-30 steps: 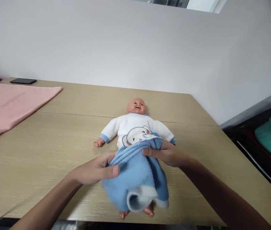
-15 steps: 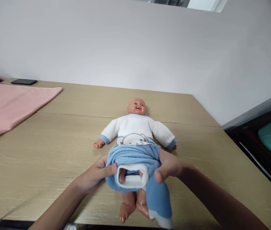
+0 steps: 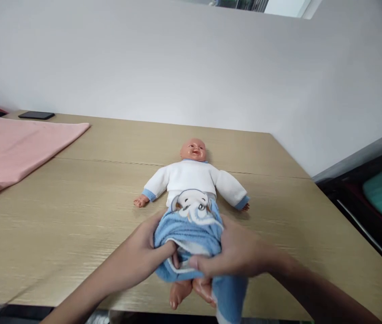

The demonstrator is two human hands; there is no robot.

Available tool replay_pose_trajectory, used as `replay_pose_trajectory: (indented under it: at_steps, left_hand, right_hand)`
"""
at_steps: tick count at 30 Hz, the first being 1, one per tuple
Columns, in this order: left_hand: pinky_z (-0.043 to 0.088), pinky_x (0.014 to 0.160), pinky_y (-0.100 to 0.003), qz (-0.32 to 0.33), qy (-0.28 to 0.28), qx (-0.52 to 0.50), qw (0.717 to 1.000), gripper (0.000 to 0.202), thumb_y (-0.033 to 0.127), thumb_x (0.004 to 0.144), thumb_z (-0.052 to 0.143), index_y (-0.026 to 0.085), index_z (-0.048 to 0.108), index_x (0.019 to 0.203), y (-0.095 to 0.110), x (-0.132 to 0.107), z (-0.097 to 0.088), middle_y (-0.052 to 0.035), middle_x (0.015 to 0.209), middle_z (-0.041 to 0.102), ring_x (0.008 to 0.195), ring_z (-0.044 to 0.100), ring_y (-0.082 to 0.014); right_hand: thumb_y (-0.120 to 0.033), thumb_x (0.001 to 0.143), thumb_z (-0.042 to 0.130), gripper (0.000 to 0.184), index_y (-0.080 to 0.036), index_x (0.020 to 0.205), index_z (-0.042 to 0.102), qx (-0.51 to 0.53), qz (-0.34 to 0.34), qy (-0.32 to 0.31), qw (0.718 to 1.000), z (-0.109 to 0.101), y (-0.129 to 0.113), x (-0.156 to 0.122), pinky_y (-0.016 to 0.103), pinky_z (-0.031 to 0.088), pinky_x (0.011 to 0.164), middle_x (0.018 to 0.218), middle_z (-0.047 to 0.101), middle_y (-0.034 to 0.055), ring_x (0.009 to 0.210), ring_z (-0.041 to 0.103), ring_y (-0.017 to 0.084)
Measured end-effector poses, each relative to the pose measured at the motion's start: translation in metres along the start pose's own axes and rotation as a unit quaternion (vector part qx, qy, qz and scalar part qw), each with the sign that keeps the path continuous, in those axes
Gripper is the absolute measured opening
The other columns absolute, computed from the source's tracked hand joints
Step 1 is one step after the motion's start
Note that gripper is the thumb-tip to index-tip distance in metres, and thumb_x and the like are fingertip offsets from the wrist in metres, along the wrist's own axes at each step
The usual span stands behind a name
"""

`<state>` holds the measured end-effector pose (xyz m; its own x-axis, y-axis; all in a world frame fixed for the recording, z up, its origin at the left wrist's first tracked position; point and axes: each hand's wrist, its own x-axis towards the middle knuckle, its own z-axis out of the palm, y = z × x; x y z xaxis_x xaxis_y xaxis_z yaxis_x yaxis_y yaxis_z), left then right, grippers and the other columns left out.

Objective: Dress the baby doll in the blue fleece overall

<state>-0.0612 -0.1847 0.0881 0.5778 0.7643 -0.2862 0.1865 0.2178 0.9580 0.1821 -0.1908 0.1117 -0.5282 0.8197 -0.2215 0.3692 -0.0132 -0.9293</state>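
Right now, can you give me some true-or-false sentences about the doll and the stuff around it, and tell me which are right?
1. The doll lies face up on the table. True.
2. The pink cloth covers the doll's feet. False: the feet are bare, and the pink cloth is off to the left.
3. The left hand and right hand both hold the blue garment. True.
4. The doll's sleeves are black. False: the sleeves are white with blue cuffs.

In front of you are blue trousers [image 3: 191, 231] of fuzzy, matt terry-like cloth, a baby doll [image 3: 193, 150] of smooth, glossy plastic, its matt cloth sweater [image 3: 191, 176], a faintly shiny wood-grain tabletop [image 3: 93, 198] and a soft, matt pink cloth [image 3: 25, 148].
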Motion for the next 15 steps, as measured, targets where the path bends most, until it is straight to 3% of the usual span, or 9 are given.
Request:
replay_pose_trajectory:
  at_steps: [3,4,6,8,10,11,13,15]
  left_hand:
    - [0.059,0.077,-0.030,0.010,0.043,-0.048,0.998,0.044,0.032,0.097,0.069,0.024,0.053,0.137,-0.021,-0.018,0.015,0.0029,0.084,0.075,0.078,0.073,-0.0206]
    - [0.059,0.078,-0.030,0.006,0.049,-0.050,0.998,0.044,0.035,0.100,0.068,0.025,0.050,0.139,-0.028,-0.025,0.020,0.0027,0.085,0.074,0.080,0.073,-0.0207]
    - [0.058,0.081,-0.030,-0.006,0.057,-0.051,0.997,0.044,0.040,0.104,0.064,0.026,0.045,0.142,-0.039,-0.036,0.027,0.0032,0.082,0.071,0.081,0.072,-0.0208]
    - [0.057,0.082,-0.031,-0.017,0.055,-0.061,0.997,0.048,0.043,0.104,0.062,0.026,0.041,0.143,-0.047,-0.043,0.033,0.0041,0.079,0.069,0.080,0.071,-0.0208]
    - [0.056,0.082,-0.031,-0.022,0.060,-0.066,0.996,0.050,0.044,0.104,0.061,0.026,0.038,0.145,-0.053,-0.045,0.038,0.0044,0.077,0.067,0.079,0.070,-0.0210]
    - [0.056,0.082,-0.032,-0.023,0.064,-0.057,0.996,0.050,0.043,0.104,0.060,0.026,0.038,0.145,-0.055,-0.045,0.039,0.0040,0.078,0.068,0.079,0.070,-0.0213]
    - [0.056,0.083,-0.033,-0.029,0.072,-0.002,0.997,0.045,0.039,0.103,0.059,0.026,0.044,0.143,-0.057,-0.045,0.042,0.0015,0.083,0.071,0.081,0.071,-0.0227]
    - [0.057,0.088,-0.037,-0.027,0.074,0.088,0.993,0.036,0.034,0.101,0.058,0.027,0.056,0.136,-0.057,-0.045,0.043,-0.0030,0.092,0.075,0.088,0.072,-0.0260]
  right_hand:
    - [-0.021,0.081,0.075,0.005,-0.023,0.082,0.070,-0.067,0.047,0.055,0.995,0.017,-0.007,-0.014,0.027,0.056,0.064,0.071,0.073,-0.0023,0.066,0.066,0.018]
    - [-0.021,0.081,0.071,0.008,-0.023,0.076,0.065,-0.099,0.046,0.081,0.991,0.022,-0.008,-0.017,0.027,0.053,0.061,0.066,0.069,-0.0024,0.062,0.063,0.017]
    - [-0.023,0.082,0.068,0.001,-0.022,0.082,0.067,-0.175,0.023,0.130,0.976,0.031,-0.009,-0.021,0.033,0.057,0.071,0.078,0.074,0.0025,0.071,0.067,0.021]
    - [-0.027,0.084,0.067,0.024,-0.019,0.106,0.074,-0.240,0.001,0.144,0.960,0.037,-0.007,-0.022,0.041,0.060,0.087,0.104,0.079,0.0111,0.090,0.074,0.028]
    - [-0.028,0.087,0.065,0.043,-0.018,0.128,0.072,-0.287,0.013,0.119,0.950,0.040,-0.005,-0.022,0.046,0.060,0.093,0.125,0.077,0.0166,0.102,0.076,0.033]
    - [-0.027,0.088,0.063,0.044,-0.018,0.130,0.072,-0.311,0.036,0.094,0.945,0.041,-0.004,-0.022,0.045,0.060,0.090,0.125,0.078,0.0169,0.099,0.076,0.032]
    - [-0.025,0.091,0.059,0.031,-0.018,0.116,0.076,-0.355,0.081,0.042,0.930,0.041,-0.001,-0.022,0.040,0.058,0.079,0.110,0.081,0.0151,0.086,0.075,0.030]
    - [-0.025,0.092,0.061,0.016,-0.019,0.094,0.076,-0.363,0.066,0.001,0.929,0.039,0.000,-0.023,0.035,0.054,0.070,0.090,0.080,0.0110,0.072,0.069,0.025]
